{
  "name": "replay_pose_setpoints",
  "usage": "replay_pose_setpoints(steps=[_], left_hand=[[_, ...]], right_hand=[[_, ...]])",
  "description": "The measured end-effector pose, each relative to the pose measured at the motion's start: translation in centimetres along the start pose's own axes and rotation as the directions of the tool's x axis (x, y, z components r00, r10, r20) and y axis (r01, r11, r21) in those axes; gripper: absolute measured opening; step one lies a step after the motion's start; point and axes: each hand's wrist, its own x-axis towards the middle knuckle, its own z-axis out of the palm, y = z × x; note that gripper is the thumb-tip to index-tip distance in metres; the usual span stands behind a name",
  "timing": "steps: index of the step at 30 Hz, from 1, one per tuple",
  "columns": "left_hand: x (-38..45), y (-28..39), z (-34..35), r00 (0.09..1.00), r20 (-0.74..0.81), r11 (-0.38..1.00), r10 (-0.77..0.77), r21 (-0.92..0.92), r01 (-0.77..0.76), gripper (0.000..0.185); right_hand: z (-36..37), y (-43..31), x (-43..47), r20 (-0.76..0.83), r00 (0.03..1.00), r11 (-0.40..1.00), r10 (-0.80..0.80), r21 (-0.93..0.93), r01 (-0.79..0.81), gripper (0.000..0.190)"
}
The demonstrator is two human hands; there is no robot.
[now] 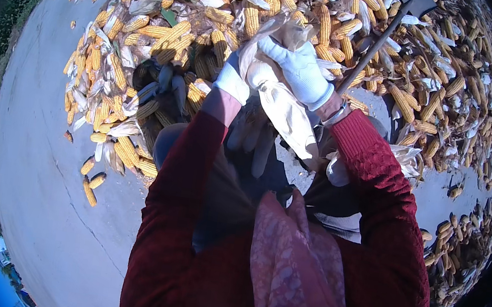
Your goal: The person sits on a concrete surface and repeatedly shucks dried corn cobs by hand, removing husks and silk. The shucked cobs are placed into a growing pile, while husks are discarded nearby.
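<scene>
Both hands wear white knit gloves and meet in front of my knees, above a heap of corn. My left hand (233, 78) grips the left side of a pale-husked ear of corn (260, 72); its fingers are partly hidden. Across the top of the same ear lies my right hand (301, 73), thumb pointing left and fingers bent around the husk. Dry husk leaves (288, 118) hang down from the ear towards my lap, and a crumpled husk end (296, 34) sticks up above the right hand. How much kernel is bare inside the husk cannot be seen.
Bare yellow corn cobs (172, 43) and loose husks surround my hands. A shovel (377, 42) leans on the heap at right, its blade at the top. More corn (453, 246) lies at far right. Several cobs (91, 187) rest on the concrete ground (56, 212) at left.
</scene>
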Motion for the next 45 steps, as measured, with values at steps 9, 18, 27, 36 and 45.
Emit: replay_pose_setpoints(steps=[9, 18, 27, 36, 45], left_hand=[[-1.6, 8.6, -4.2, 0.774, -0.183, 0.751, 0.606, 0.451, -0.482, 0.014], [-8.2, 15.2, 4.0, 0.794, -0.319, 0.848, 0.517, 0.069, -0.525, 0.019], [-5.4, 7.0, 8.2, 0.796, -0.047, 0.741, 0.603, 0.401, -0.538, 0.023], [-4.5, 7.4, 8.6, 0.856, 0.040, 0.844, 0.516, 0.149, -0.516, 0.029], [-5.0, 3.2, 10.1, 0.775, -0.017, 0.671, 0.632, 0.512, -0.536, 0.052]], right_hand=[[0.7, -2.5, -0.4, 0.623, 0.745, 0.884, -0.238, -0.178, 0.431, 0.041], [-6.2, -2.2, 1.7, 0.089, 0.983, 0.527, -0.163, -0.834, 0.162, 0.044], [0.6, 1.4, 1.4, 0.138, 0.960, 0.938, 0.243, -0.284, -0.197, 0.072], [1.5, 1.7, -0.3, 0.271, 0.849, 0.884, 0.454, -0.014, -0.468, 0.029], [0.8, 3.1, 0.8, -0.194, 0.964, 0.839, 0.179, -0.481, -0.253, 0.050]])
